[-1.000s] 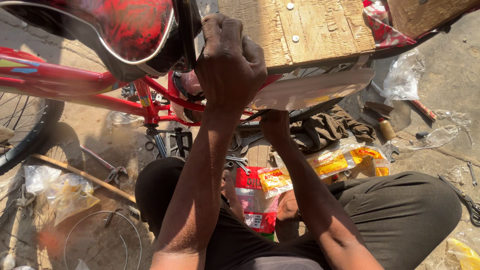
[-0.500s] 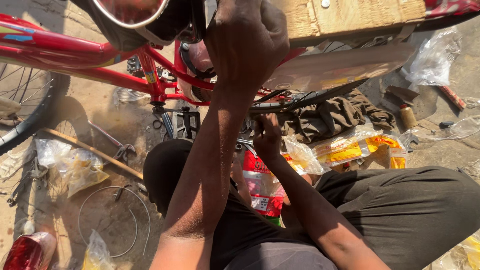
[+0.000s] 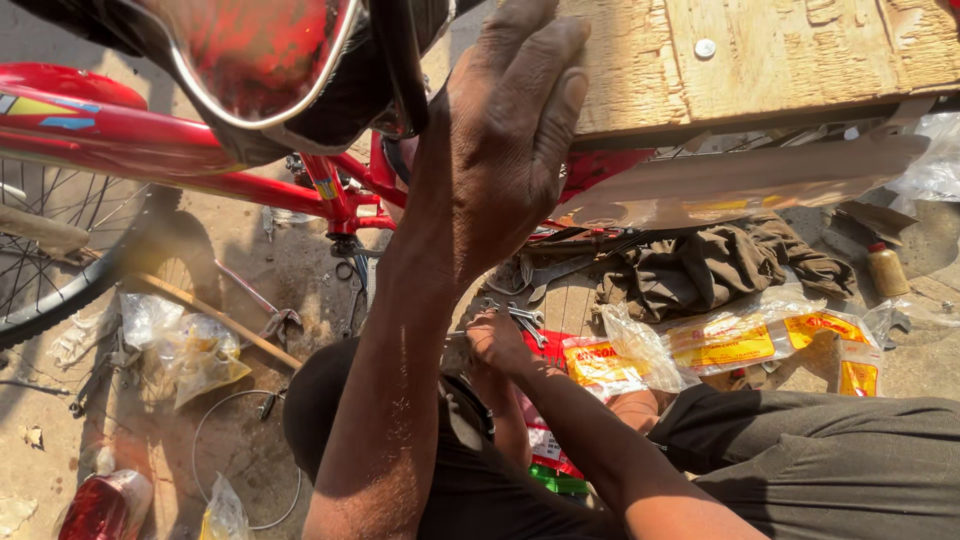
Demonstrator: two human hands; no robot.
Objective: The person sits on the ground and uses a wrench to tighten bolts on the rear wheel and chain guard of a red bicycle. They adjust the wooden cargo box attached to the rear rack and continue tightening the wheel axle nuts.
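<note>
My left hand (image 3: 500,150) is raised to the red bicycle (image 3: 200,150). Its back faces me and its fingers lie together against the edge of a wooden board (image 3: 760,60), just behind the saddle (image 3: 270,60). What its palm holds is hidden. My right hand (image 3: 495,342) is low on the ground between my legs, closed on a metal spanner (image 3: 455,345). It sits beside a small heap of spanners (image 3: 522,318).
A dark rag (image 3: 700,265) and yellow-and-red plastic packets (image 3: 740,340) lie on the ground to the right, with a small bottle (image 3: 888,270) beyond. At left are the bicycle wheel (image 3: 60,260), a wooden stick (image 3: 215,315), crumpled plastic bags (image 3: 190,350) and a wire loop (image 3: 215,450).
My left hand has slid up from the frame under the saddle to the wooden board's edge. My right hand has closed on a spanner at the tool heap.
</note>
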